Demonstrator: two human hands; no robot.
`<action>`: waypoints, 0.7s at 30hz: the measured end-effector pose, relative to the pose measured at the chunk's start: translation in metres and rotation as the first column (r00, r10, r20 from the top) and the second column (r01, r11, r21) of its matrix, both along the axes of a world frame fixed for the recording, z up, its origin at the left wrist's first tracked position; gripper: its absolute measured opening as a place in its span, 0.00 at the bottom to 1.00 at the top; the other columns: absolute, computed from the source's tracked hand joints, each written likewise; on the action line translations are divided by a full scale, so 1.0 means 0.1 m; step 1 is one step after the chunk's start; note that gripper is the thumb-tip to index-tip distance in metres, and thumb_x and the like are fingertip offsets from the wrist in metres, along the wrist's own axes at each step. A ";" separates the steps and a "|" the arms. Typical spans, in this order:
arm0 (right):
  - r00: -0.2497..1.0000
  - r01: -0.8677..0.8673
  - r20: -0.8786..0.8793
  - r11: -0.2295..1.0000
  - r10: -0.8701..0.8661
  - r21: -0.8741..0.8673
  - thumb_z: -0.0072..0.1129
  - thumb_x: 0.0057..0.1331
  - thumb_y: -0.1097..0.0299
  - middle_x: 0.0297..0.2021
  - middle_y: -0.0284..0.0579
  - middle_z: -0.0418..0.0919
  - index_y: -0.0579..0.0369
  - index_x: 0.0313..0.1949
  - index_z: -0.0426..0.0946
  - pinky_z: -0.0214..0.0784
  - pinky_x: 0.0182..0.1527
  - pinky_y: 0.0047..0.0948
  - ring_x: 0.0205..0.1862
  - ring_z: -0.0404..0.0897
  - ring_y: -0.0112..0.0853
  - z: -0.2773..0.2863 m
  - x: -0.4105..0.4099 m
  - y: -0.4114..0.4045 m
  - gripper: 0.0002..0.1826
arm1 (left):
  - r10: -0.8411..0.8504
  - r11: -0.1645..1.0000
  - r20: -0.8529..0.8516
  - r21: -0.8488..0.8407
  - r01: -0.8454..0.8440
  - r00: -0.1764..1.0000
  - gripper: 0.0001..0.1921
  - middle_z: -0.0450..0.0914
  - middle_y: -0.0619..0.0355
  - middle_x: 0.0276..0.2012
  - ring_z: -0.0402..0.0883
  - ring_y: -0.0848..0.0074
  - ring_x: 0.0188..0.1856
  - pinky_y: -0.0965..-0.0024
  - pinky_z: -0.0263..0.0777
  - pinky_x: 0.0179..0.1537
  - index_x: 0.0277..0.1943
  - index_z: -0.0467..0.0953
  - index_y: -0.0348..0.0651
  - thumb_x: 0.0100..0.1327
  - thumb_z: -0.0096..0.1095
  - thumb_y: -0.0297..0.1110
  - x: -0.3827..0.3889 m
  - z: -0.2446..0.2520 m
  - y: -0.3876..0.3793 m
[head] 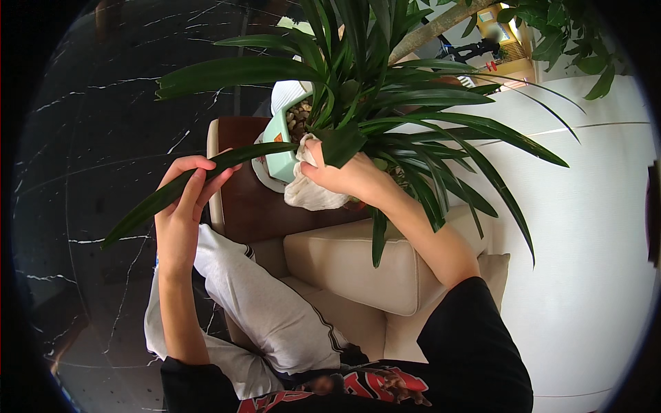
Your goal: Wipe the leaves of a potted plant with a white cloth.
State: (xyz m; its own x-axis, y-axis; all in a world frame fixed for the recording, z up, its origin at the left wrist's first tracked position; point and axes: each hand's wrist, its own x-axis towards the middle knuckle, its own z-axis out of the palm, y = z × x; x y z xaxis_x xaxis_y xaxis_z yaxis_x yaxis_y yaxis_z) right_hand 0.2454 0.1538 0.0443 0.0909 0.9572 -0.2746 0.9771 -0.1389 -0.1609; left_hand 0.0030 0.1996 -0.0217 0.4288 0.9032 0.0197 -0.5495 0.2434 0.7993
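A potted plant with long strap-shaped green leaves (439,96) grows from a pale green ceramic pot (279,121) filled with pebbles (298,116). Between thumb and fingers, my left hand (188,191) pinches one long leaf (155,201) that reaches out to the left. My right hand (335,173) holds a white cloth (312,193) around the same leaf, beside the pot's rim. Part of a broad leaf (342,144) hides some of my right hand. Under the pot is a white saucer (266,173).
The pot stands on a brown side surface (248,217) beside a cream leather sofa (356,263). A white wall (573,217) rises at the right. A tree branch (439,26) crosses the top. Far behind, a person (472,49) is in view. Dark veined stone flooring (103,129) lies at left.
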 end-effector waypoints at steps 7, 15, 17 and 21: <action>0.992 -0.050 0.111 0.998 0.052 -0.026 0.60 0.60 0.61 0.37 0.61 0.79 0.68 0.43 0.77 0.71 0.48 0.44 0.42 0.80 0.53 -0.07 0.10 0.00 0.20 | -0.009 1.000 0.050 -0.018 0.010 0.999 0.09 0.79 0.38 0.48 0.82 0.59 0.52 0.68 0.76 0.58 0.46 0.72 0.28 0.73 0.43 0.22 0.03 0.01 0.01; 0.980 -0.170 -0.101 0.986 0.169 0.003 0.57 0.64 0.58 0.47 0.53 0.73 0.64 0.51 0.73 0.68 0.53 0.39 0.50 0.76 0.48 -0.19 0.09 0.02 0.23 | 0.044 0.999 0.005 0.009 -0.044 0.999 0.08 0.81 0.42 0.46 0.83 0.61 0.51 0.66 0.76 0.58 0.45 0.74 0.30 0.72 0.45 0.22 0.01 -0.04 0.03; 0.963 -0.199 -0.183 0.980 0.197 0.010 0.58 0.64 0.60 0.46 0.53 0.73 0.65 0.53 0.73 0.67 0.52 0.38 0.49 0.76 0.48 -0.14 -0.01 0.05 0.23 | 0.054 0.999 -0.010 -0.005 -0.054 0.999 0.08 0.81 0.43 0.46 0.83 0.62 0.51 0.66 0.76 0.58 0.45 0.74 0.30 0.72 0.46 0.22 0.01 -0.04 0.03; 0.918 -0.265 -0.280 0.960 0.279 0.089 0.60 0.64 0.60 0.46 0.52 0.73 0.67 0.56 0.71 0.68 0.50 0.37 0.46 0.76 0.46 -0.05 -0.17 0.04 0.26 | 0.050 0.999 -0.012 0.003 -0.050 0.999 0.08 0.81 0.43 0.45 0.83 0.62 0.51 0.65 0.76 0.58 0.46 0.74 0.30 0.72 0.47 0.22 0.02 -0.04 0.02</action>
State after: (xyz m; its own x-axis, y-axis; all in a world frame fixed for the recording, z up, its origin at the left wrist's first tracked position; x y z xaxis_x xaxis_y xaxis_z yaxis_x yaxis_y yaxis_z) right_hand 0.2285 0.1577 0.0394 -0.2510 0.9464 -0.2032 0.8870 0.1408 -0.4397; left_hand 0.0052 0.2012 -0.0256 0.3837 0.9233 0.0178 -0.5513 0.2136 0.8065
